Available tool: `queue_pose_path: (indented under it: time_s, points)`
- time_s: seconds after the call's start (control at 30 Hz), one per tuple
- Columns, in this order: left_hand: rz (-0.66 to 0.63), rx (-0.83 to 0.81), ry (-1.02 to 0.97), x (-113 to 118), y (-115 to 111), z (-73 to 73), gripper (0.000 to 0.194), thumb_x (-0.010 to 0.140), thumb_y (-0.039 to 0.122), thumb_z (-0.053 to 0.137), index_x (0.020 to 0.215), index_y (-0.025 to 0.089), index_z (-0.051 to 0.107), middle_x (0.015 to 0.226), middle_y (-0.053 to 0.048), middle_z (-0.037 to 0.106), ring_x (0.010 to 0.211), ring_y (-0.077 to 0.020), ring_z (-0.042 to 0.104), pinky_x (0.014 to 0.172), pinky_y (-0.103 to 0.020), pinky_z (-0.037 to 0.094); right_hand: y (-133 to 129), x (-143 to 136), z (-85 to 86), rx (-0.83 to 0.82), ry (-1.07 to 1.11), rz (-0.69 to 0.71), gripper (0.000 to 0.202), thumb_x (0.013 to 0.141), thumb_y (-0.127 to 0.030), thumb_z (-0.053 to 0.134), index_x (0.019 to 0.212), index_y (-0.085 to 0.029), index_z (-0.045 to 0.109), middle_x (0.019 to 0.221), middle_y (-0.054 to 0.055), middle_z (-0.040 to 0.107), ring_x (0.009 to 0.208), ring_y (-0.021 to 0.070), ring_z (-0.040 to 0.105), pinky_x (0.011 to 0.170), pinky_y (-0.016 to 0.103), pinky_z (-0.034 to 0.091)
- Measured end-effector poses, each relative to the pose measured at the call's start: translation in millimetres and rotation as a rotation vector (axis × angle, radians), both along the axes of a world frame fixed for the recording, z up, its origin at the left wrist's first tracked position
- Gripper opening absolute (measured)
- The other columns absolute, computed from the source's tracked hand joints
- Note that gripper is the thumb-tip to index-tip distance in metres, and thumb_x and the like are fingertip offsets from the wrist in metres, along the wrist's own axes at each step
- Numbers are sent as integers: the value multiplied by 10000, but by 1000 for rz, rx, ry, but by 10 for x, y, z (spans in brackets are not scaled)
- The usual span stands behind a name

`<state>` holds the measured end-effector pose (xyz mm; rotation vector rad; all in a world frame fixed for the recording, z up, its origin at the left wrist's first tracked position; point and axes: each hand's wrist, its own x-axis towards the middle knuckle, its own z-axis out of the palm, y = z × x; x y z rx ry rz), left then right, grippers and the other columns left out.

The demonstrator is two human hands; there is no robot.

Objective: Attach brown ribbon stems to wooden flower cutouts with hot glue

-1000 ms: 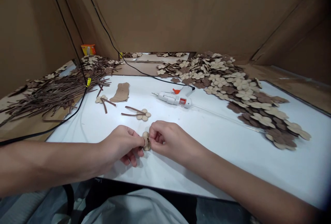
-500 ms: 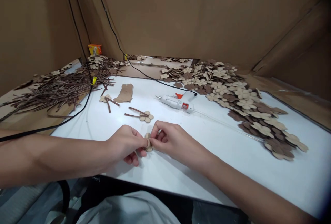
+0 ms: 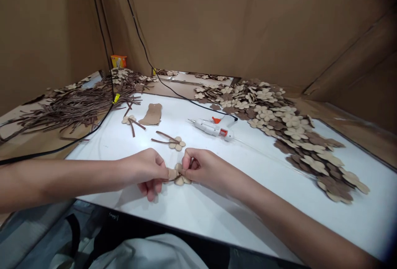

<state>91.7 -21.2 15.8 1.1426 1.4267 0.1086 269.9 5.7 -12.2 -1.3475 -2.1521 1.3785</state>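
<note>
Near the front of the white board, a beige flower piece (image 3: 182,179) lies between my two hands. My left hand (image 3: 151,172) pinches a small tan piece (image 3: 172,174) at the flower's left side. The thumb and fingers of my right hand (image 3: 196,165) are closed on the flower's upper right, where a dark cord shows. Just behind them rests a beige flower with two brown cords (image 3: 176,143). Another flower with cords (image 3: 129,119) lies farther left, beside a torn brown scrap (image 3: 151,114).
A white glue gun (image 3: 212,128) lies beyond my right hand, its clear stick pointing right. Beige and brown flowers (image 3: 291,126) are heaped along the right. Brown cords (image 3: 77,105) pile up at the left, crossed by a black cable (image 3: 105,119). An orange packet (image 3: 119,61) stands behind.
My left hand has drawn slightly left from my right hand, and more of the flower and the tan piece now shows between them. The view has shifted slightly.
</note>
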Motion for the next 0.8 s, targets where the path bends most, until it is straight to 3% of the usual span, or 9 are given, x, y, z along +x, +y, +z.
queue_pose_path:
  time_s: [0.07,0.17,0.27,0.33,0.4,0.6,0.8]
  points:
    - [-123,159,128,-75,16,75,369,654,505,609,536,177,491,474,-7,555,394,-142,517,413,-232,363,19,7,0,-22,-12,27,42,681,-176,556,697,-180,516,576,-42,558,522,78,480,450,168,321]
    - [-323,784,348,-146,-8,213,307,733,482,549,641,194,601,610,-38,608,588,-195,567,568,-276,421,46,30,-8,-18,-2,54,38,690,-159,543,721,-180,533,590,-37,562,528,83,483,447,168,310]
    - [-722,1181,272,-152,-39,264,184,809,297,504,883,212,650,885,-73,663,924,-246,560,866,-338,386,78,51,-24,-7,22,84,52,678,-141,529,710,-181,541,569,-47,539,521,81,464,439,166,305]
    - [-936,1261,214,-142,-36,216,226,846,219,449,975,205,634,999,-87,655,1010,-239,527,967,-366,316,103,56,-38,-31,23,106,63,658,-127,521,690,-181,531,544,-55,527,505,78,460,430,166,299]
    - [-1023,1294,225,-139,-13,124,264,874,208,401,1030,188,612,1037,-97,647,1006,-229,526,987,-380,296,122,57,-47,-65,20,106,67,648,-126,514,682,-182,521,536,-55,534,500,82,476,428,169,303]
    - [-1058,1441,258,-212,23,-122,310,866,171,351,1092,143,562,1083,-131,624,1094,-259,494,972,-412,319,98,49,22,-119,19,76,63,655,-126,525,682,-181,515,573,-39,569,536,92,527,470,175,363]
    - [-1102,1519,308,-261,-37,-168,338,869,182,365,1161,110,521,1157,-155,593,1120,-262,487,988,-432,325,95,43,146,-150,-20,108,94,656,-92,541,653,-179,508,546,-52,533,521,79,496,457,164,338]
